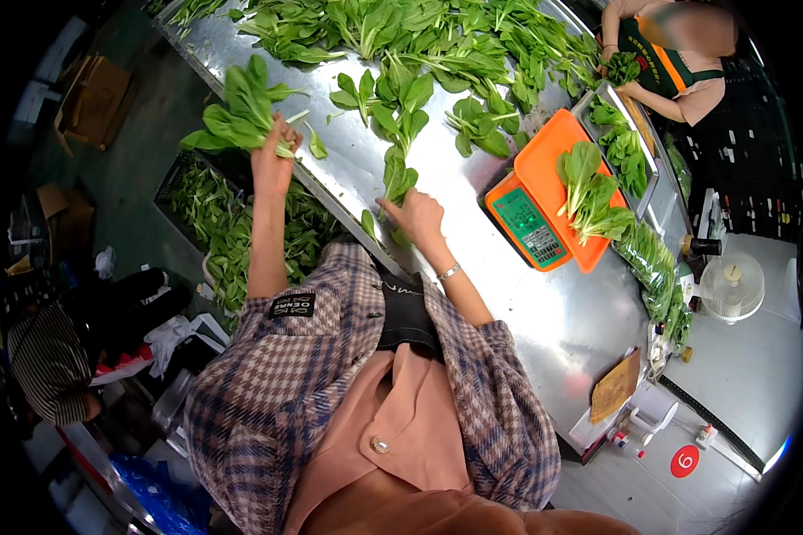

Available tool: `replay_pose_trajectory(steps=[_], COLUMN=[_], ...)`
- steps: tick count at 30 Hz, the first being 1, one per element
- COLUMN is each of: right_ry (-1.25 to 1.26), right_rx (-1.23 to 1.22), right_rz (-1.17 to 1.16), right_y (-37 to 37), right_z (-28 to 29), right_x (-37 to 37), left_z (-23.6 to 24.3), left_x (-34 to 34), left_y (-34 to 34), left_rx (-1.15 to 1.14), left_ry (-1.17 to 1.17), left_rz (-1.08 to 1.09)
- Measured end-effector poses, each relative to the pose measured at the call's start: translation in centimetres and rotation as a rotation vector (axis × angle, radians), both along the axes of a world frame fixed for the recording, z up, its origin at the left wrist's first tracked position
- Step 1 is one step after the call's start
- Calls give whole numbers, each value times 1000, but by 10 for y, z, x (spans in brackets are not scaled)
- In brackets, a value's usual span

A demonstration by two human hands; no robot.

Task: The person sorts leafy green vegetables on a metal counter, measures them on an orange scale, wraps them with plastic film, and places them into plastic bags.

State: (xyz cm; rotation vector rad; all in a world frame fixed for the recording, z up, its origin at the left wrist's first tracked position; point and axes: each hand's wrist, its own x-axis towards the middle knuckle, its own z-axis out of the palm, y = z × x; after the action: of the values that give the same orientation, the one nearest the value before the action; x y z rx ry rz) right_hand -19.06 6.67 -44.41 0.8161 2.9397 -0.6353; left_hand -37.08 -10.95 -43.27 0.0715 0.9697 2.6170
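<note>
My left hand [275, 147] grips a bunch of leafy greens [236, 116] by its pale stems, above the steel table's near edge. My right hand [412, 217] is closed on another leafy plant [395, 174] lying on the steel table [553, 312], thumb across its lower end. Loose greens [366, 27] are spread over the far half of the table. To the right, an orange scale [524, 227] has an orange tray [544, 134] with a bunch of greens on it. A crate of greens [205, 214] sits below the table edge by my left arm.
A co-worker [669, 71] handles greens at the upper right, beside a metal tray [635, 163]. Bagged greens [651, 276], a white fan-like object [732, 287] and a brown board [614, 385] are on the right. Cardboard boxes [94, 98] and another person [49, 361] are at left.
</note>
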Motion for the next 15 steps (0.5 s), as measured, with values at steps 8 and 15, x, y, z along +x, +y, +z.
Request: replay_pose_trajectory(steps=[8,15], right_ry=[363,337], right_rx=[-659,-917], right_rz=[-340,-124], right_y=[18,10], right_z=[-9,26], right_x=[4,-18], left_z=[-33,-27], left_x=[64,96], left_y=[36,45], left_rx=[-350,-265], left_ry=[-246,-293], left_rz=[-340,-619])
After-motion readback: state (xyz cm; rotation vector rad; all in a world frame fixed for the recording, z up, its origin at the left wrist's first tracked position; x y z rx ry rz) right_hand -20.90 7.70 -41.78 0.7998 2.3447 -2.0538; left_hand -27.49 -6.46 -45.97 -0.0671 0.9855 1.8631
